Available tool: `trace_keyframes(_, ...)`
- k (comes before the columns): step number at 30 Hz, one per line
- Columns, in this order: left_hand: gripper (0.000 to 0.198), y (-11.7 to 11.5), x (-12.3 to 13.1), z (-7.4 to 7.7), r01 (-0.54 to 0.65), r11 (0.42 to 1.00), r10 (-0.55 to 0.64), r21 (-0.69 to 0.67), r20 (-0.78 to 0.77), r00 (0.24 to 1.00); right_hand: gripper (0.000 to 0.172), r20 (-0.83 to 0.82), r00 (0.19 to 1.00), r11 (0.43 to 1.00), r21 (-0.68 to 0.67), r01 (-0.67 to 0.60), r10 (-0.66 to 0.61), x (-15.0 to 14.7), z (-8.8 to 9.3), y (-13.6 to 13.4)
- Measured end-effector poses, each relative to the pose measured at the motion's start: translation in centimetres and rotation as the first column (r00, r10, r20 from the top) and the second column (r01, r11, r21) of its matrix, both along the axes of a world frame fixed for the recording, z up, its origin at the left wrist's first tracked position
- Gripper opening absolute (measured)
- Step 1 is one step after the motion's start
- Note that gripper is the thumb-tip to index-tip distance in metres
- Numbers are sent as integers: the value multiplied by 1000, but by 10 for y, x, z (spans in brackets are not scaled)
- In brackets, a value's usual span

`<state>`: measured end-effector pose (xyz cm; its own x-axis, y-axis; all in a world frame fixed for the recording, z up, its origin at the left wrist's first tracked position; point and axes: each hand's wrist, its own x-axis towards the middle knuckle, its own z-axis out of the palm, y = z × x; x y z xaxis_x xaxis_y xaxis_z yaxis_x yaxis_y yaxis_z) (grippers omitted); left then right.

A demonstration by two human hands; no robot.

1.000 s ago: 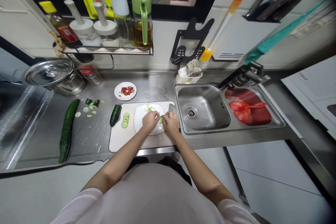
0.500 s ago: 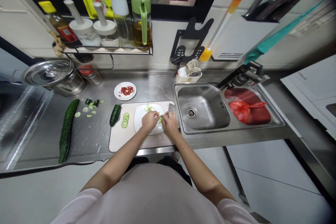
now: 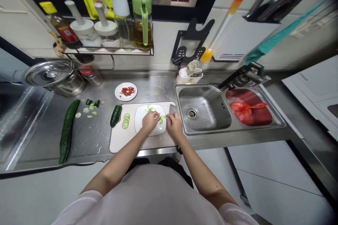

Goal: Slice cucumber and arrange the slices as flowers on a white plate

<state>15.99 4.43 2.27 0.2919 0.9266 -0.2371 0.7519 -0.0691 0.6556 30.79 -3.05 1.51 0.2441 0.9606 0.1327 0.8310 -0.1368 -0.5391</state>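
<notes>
At the near edge of the steel counter (image 3: 87, 135): white cutting board (image 3: 118, 143), lying flat, just left of the sink (image 3: 204, 110).
Plate: squarish white plate (image 3: 139, 120) on the board, right of its middle, bearing loose cucumber slices (image 3: 161, 121), some toward its far rim, others beside the fingertips.
Left hand (image 3: 150, 121): above the plate, fingers bent, thumb and fingertips close together; whether a slice is pinched cannot be told.
Right hand (image 3: 174, 125): at the plate's right rim, fingers bent, tips near a slice; whether they close on it cannot be told.
Cut rounds: overlapping row of cucumber rounds (image 3: 126, 121) on the board, left of the plate.
Cucumber piece (image 3: 116, 116): dark green, at the board's left edge, near the rounds.
Knife blade (image 3: 172, 108): far right corner of the board, beyond the right hand.
Whole cucumber (image 3: 68, 132): on the counter, well left of the board.
Cucumber scraps (image 3: 96, 103): scattered near the whole cucumber's far end.
Sink contents: red plastic bag (image 3: 241, 111) in the right basin.
Small round dish (image 3: 118, 93): beyond the board, holding small red pieces (image 3: 127, 91).
Counter back: lidded steel pot (image 3: 64, 85), red-capped jar (image 3: 93, 76) beside it.
Wall rack (image 3: 132, 52): green-topped oil dispenser (image 3: 142, 10), two white-lidded canisters (image 3: 83, 31).
</notes>
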Motion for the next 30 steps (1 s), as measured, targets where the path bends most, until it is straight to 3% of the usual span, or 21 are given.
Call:
trace_keyframes(7, 15, 0, -25, 14, -175, 983, 164, 46, 185, 969, 30, -35, 999, 999, 21, 35, -34, 3, 7, -2)
trace_keyframes(13, 28, -16, -81, 14, -418, 908, 387, 31, 318, 865, 31, -58, 998, 998, 56, 38, -35, 9, 8, -7)
trace_keyframes(17, 32, -32, -119, 8, -514, 857, 469, 38, 358, 807, 30, -68, 997, 995, 90, 50, -44, 11, 6, -8)
trace_keyframes(23, 34, -52, -152, -4, -606, 794, 567, 50, 298, 768, 29, -75, 996, 989, 141, 53, -42, 9, 6, -7)
trace_keyframes(30, 32, -65, -162, -18, -605, 795, 586, 39, 209, 783, 27, -90, 995, 980, 189, 59, -43, 3, 7, -8)
